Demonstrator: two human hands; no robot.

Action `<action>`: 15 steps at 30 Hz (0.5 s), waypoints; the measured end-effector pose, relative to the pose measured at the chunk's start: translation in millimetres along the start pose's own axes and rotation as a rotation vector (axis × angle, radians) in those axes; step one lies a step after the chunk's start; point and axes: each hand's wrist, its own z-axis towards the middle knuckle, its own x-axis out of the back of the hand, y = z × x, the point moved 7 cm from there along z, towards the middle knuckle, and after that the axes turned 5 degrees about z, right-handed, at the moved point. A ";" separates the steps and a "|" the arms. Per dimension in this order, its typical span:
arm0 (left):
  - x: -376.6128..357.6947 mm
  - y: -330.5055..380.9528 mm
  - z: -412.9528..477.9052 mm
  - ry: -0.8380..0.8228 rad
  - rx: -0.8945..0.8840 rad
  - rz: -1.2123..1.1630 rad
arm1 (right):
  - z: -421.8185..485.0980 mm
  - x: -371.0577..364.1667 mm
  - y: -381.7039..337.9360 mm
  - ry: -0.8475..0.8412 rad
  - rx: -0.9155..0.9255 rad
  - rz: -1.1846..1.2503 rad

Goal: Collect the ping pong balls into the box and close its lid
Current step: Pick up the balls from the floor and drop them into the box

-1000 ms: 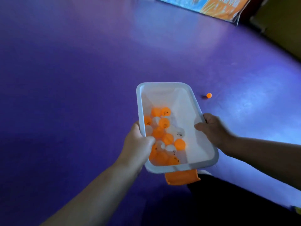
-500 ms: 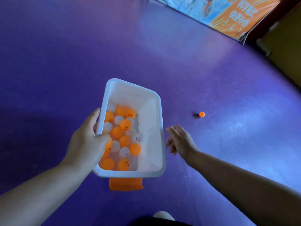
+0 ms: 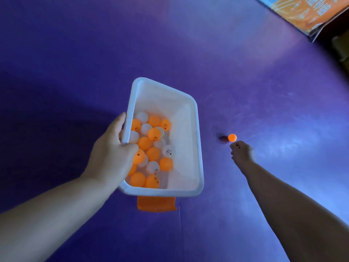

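A white plastic box [image 3: 190, 118] with no lid on it is held above the purple floor. My left hand [image 3: 111, 157] grips its left rim, thumb inside. Several orange and white ping pong balls [image 3: 151, 148] lie in its left and near part. An orange latch [image 3: 156, 204] hangs below the near edge. One loose orange ball [image 3: 232, 137] lies on the floor to the right of the box. My right hand [image 3: 240, 152] reaches down just short of that ball, fingers bunched, holding nothing. No lid is in view.
The purple floor [image 3: 188, 53] spreads all around. A leaning board [image 3: 306, 14] with blue and orange print stands at the far right corner, with a dark gap behind it.
My right hand let go of the box's right rim and moved out to the loose orange ball. The box now hangs from my left hand alone and shifted left.
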 end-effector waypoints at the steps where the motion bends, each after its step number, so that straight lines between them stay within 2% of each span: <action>1: -14.1 3.9 8.1 -0.004 -0.002 -0.001 | 13.1 -6.1 2.0 -0.008 0.021 -0.080; 3: -39.2 11.0 22.8 -0.012 -0.008 -0.002 | 33.9 -18.1 0.9 -0.020 0.079 -0.225; 9: -82.7 24.5 52.6 -0.030 -0.016 -0.015 | 93.9 -37.7 3.8 -0.014 0.167 -0.411; 12: -88.1 25.7 62.2 -0.024 -0.003 -0.021 | 117.7 -46.2 13.4 -0.081 0.106 -0.388; 15: -86.0 24.3 67.2 -0.006 0.015 -0.040 | 129.8 -57.7 23.0 -0.161 0.069 -0.257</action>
